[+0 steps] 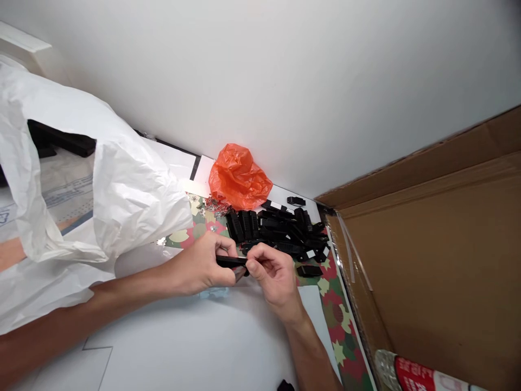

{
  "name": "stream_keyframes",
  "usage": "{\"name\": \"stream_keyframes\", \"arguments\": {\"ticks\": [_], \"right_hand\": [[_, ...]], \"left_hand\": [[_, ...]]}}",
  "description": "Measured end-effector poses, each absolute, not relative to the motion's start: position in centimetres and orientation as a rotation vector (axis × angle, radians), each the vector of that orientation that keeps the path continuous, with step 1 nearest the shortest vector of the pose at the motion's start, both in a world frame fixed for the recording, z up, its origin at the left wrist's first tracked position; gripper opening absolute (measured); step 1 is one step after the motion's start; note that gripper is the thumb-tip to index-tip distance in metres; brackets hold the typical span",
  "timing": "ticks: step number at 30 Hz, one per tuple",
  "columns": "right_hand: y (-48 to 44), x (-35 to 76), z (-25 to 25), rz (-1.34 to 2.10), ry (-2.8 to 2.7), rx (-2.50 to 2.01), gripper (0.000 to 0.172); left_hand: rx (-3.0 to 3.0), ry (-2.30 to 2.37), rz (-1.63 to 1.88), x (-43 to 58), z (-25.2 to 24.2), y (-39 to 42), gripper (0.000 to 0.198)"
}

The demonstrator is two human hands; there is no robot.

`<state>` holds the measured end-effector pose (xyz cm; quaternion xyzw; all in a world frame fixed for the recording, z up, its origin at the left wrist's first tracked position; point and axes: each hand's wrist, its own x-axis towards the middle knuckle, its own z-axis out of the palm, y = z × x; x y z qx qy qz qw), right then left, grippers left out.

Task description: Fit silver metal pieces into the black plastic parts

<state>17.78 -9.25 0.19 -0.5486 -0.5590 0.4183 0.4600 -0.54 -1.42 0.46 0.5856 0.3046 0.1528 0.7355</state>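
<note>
My left hand [207,263] is closed around a slim black plastic piece [230,262], holding it level over the white surface. At the piece's right end, my right hand [273,274] has its thumb and fingertips pinched together; what lies between them, if anything, is too small to make out. Just beyond both hands lies a pile of similar black plastic pieces [280,231], some bearing small white labels. One more black piece [309,271] rests apart, to the right of my right hand. Small shiny metal bits [217,206] are heaped left of the pile.
A crumpled orange plastic bag [240,176] sits against the wall. On the left, a large white bag [138,201] gapes over more black pieces [61,138]. A cardboard box [439,260] stands on the right, with a red-labelled bottle [419,373] near its front. Patterned paper [340,326] covers part of the surface.
</note>
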Motion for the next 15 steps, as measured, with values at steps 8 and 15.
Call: {"name": "stream_keyframes", "arguments": {"ticks": [8, 15], "right_hand": [[-9.7, 18.2, 1.1, 0.981, -1.525, -1.466, 0.033], [-10.0, 18.2, 1.9, 0.848, -1.704, -1.565, 0.025]], "left_hand": [[1.356, 0.736, 0.358, -0.4, 0.6, -1.8, 0.021], [1.429, 0.823, 0.367, -0.1, 0.5, -2.0, 0.026]]}}
